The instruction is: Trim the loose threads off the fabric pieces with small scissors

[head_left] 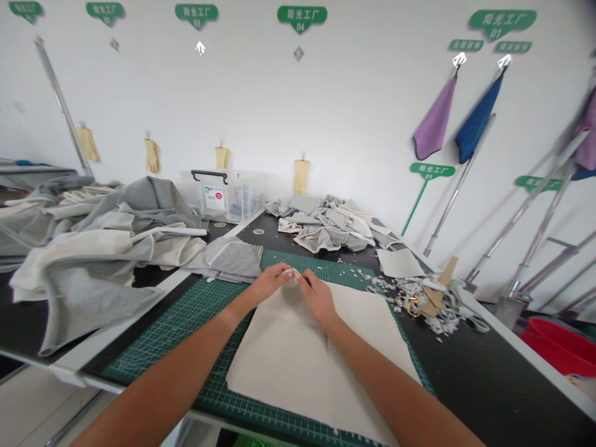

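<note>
A large cream sheet of fabric (pixel 284 366) lies over the green cutting mat (pixel 153 347). At its far edge, my left hand (pixel 271 279) and my right hand (pixel 317 299) come together, fingertips nearly touching. Both are closed in a pinch on a small raised, pale part of the edge; the fingers hide most of it. Between the hands the fabric lifts slightly, while the rest lies mostly flat. Just left of my left hand is a folded stack of grey fabric (pixel 237 257).
Fabric heaps lie at the left (pixel 84 248) and back (pixel 326 223). A clear plastic box (pixel 249 192) stands by the wall. On the right are scraps (pixel 444 316), gold-handled scissors (pixel 410 305) and a cream fabric piece (pixel 399 263). A red bucket (pixel 559 344) stands beyond the table edge.
</note>
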A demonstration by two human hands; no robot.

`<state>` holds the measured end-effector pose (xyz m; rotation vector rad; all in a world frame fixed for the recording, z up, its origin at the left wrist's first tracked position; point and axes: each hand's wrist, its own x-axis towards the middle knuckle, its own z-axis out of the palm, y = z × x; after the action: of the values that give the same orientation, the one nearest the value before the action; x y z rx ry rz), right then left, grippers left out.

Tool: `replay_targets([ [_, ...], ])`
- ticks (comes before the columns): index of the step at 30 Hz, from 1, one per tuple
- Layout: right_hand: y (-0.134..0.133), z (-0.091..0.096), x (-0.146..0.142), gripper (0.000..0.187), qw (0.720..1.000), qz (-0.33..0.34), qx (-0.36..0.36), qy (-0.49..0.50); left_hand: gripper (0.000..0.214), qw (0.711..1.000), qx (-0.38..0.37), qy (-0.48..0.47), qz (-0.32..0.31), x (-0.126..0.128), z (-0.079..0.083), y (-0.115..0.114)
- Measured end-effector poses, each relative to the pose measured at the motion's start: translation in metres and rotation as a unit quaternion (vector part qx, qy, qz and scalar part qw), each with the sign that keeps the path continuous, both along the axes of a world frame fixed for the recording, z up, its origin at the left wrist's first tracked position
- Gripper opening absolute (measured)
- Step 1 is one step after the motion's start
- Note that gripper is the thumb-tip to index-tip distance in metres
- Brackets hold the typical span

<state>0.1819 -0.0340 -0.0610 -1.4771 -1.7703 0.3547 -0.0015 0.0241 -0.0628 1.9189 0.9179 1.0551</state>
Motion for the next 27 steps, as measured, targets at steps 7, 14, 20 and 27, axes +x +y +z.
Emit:
replay_targets([
  [7,-0.0012,0.0011,0.0001,0.044,1.000,-0.004,0.004,0.007,0.039,0.998,-0.026,-0.039,-0.031,0.0011,0.0046,-0.0059],
  [14,-0.0014,0.0012,-0.0007,0.041,1.000,-0.001,0.011,0.002,0.041,0.997,-0.039,-0.059,-0.043,0.0011,0.0045,-0.0066],
  [20,-0.0013,0.0015,-0.0006,0.041,1.000,0.001,0.009,-0.007,0.040,0.994,-0.067,-0.073,-0.046,0.0015,0.0003,-0.0053],
  [27,-0.0007,0.0005,-0.0001,0.042,1.000,0.007,0.016,-0.016,0.043,0.988,-0.118,-0.085,-0.047,-0.0002,-0.0009,-0.0082],
])
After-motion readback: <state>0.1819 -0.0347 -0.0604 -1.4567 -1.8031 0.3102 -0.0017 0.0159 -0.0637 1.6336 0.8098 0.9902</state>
